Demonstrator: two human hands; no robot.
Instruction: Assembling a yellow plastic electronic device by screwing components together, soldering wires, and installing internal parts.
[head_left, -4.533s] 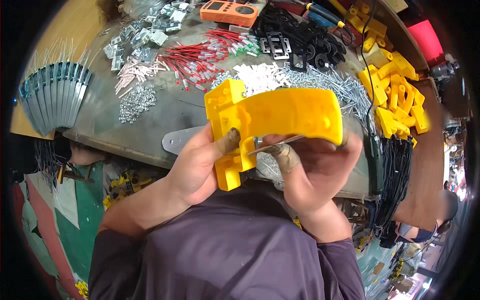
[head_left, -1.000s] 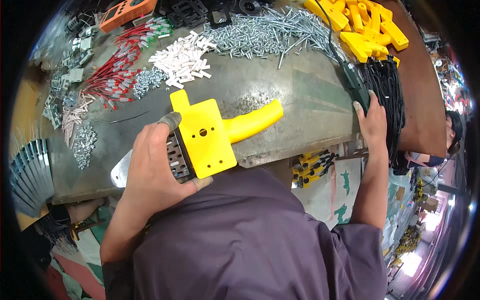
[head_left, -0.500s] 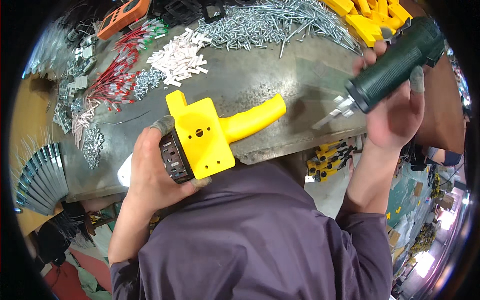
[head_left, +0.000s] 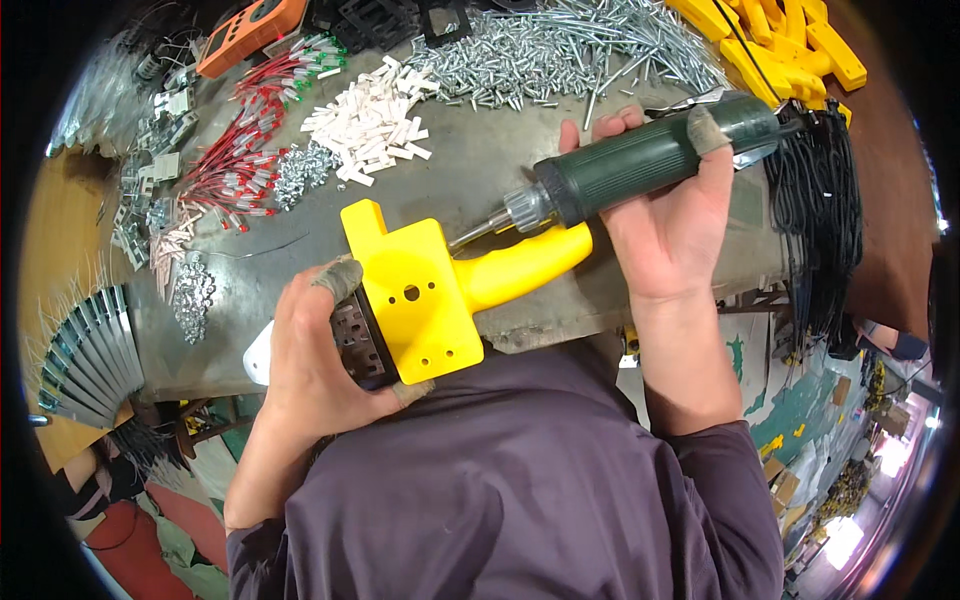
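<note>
My left hand (head_left: 318, 345) is closed around a perforated dark metal part (head_left: 355, 338) joined to a yellow plastic tool housing (head_left: 418, 325). The housing has a sideways handle and several small holes in its upper face. A white piece (head_left: 257, 352) sticks out past my left hand. In my right hand (head_left: 662, 245) is a dark green electric screwdriver (head_left: 635, 165), gripped along its body and tilted. Its bit points left and down, its tip beside the housing's edge above the handle; whether they touch I cannot tell. Finger covers wrap some of my fingertips.
Metal screws (head_left: 520, 60), white sleeves (head_left: 370, 120), red-wired parts (head_left: 235, 150) and small nuts (head_left: 193, 298) lie in heaps on the metal table (head_left: 560, 130). Yellow housings (head_left: 790, 50) and black cables (head_left: 818, 200) sit at the right. An orange meter (head_left: 250, 35) stands far left.
My right hand has brought the screwdriver left, from the right side to close beside the yellow housing. The housing in my left hand has shifted slightly right and nearer.
</note>
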